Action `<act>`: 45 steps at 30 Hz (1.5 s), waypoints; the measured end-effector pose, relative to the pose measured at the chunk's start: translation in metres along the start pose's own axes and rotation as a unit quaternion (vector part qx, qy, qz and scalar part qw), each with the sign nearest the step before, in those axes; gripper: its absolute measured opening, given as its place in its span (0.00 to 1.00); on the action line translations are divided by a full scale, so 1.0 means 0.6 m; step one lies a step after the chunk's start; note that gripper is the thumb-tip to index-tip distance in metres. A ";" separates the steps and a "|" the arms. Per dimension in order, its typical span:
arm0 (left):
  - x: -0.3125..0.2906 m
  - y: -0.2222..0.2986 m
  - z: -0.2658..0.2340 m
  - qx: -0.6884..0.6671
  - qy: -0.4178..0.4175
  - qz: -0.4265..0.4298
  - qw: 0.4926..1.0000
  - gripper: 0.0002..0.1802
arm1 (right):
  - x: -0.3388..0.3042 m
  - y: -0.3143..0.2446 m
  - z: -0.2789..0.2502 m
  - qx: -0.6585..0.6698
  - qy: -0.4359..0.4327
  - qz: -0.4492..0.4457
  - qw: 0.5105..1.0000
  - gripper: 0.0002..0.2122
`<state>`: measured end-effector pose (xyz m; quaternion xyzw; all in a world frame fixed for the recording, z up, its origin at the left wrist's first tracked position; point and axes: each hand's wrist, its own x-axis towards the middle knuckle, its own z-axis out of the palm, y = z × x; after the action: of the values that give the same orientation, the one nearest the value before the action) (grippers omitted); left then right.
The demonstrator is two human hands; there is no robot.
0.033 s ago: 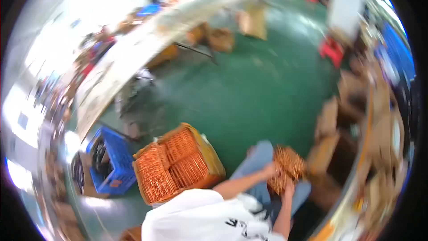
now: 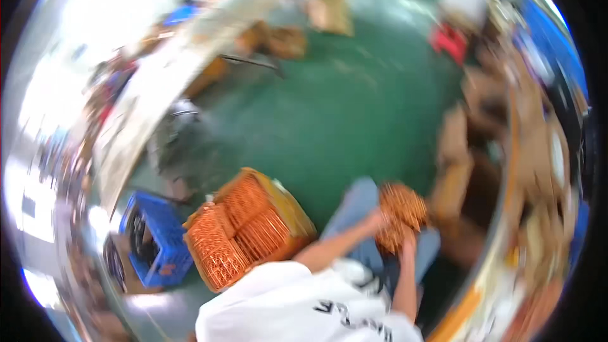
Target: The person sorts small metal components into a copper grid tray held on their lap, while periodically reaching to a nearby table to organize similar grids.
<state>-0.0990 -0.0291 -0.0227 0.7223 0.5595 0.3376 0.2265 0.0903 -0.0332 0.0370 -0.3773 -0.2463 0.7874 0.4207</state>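
Blue crate, far left, tilted in view, with dark things inside it. Just right of it stands an open cardboard box, filled with coppery orange pieces in packed blocks; their loose, crisscrossed ends suggest that a piece drawn out carelessly could catch on its neighbours. Next come the person's legs in blue jeans. The left hand touches the left side of an orange bundle, which lies over the lap, between the knees. Blur hides the fingers, so whether they are clamped on the bundle or merely rest against it cannot be told. The right hand meets the bundle at its lower edge; its fingers, too, are not clear enough to judge. The bundle appears to be made of many thin pieces: uneven pressure from the two hands could fan it out, and a slack grip could let strands slip between the knees to the green floor. At right, open cartons stand near the right knee; an outward swing of the elbow or knee could knock them.
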 end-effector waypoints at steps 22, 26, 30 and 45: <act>0.073 0.173 -0.003 -0.643 -0.198 -0.402 0.622 0.19 | -0.124 -0.105 -0.148 0.091 0.001 0.027 0.995 0.14; 0.075 0.157 0.017 -0.586 -0.162 -0.366 0.705 0.12 | -0.149 -0.134 -0.101 0.020 -0.010 0.081 0.996 0.14; 0.078 0.160 0.018 -0.598 -0.121 -0.379 0.696 0.10 | -0.143 -0.120 -0.100 -0.065 0.017 0.096 0.993 0.17; 0.073 0.171 0.019 -0.586 -0.224 -0.321 0.710 0.24 | -0.111 -0.087 -0.123 0.040 0.079 -0.011 0.996 0.22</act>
<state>-0.0168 -0.0142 0.0522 0.2764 0.3804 0.3325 0.8175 0.1984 -0.0571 0.0557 -0.4183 -0.1847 0.7600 0.4619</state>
